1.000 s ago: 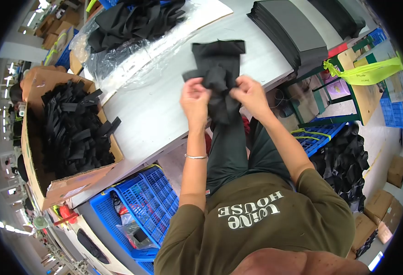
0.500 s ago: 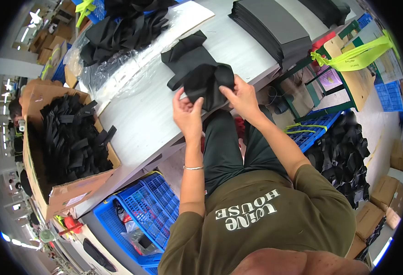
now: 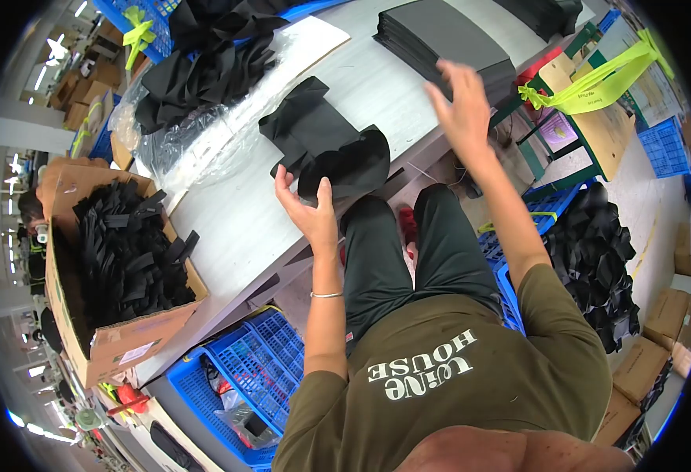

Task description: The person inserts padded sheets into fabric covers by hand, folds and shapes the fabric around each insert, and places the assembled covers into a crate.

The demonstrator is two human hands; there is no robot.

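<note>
Black fabric pieces (image 3: 314, 126) lie spread and overlapping at the table's near edge. The nearest one, a curved black fabric piece (image 3: 357, 167), has its left edge in my left hand (image 3: 311, 216). The thumb rests on top of the cloth, and part of the grip is hidden. My right hand (image 3: 465, 110) is raised and empty, its fingers apart. It is close to the near side of a tall stack of flat black sheets (image 3: 447, 35).
A cardboard box (image 3: 137, 334) full of black strips stands on the left of the table (image 3: 239, 224). Black cloth (image 3: 204, 79) lies on clear plastic farther back. Blue crates (image 3: 243, 370) sit below the table. A wooden-topped stand (image 3: 609, 134) and a black heap (image 3: 593, 267) are at right.
My right hand has let go of the curved black fabric piece and moved up and right towards the stack. My left hand remains at the fabric. The view has shifted slightly.
</note>
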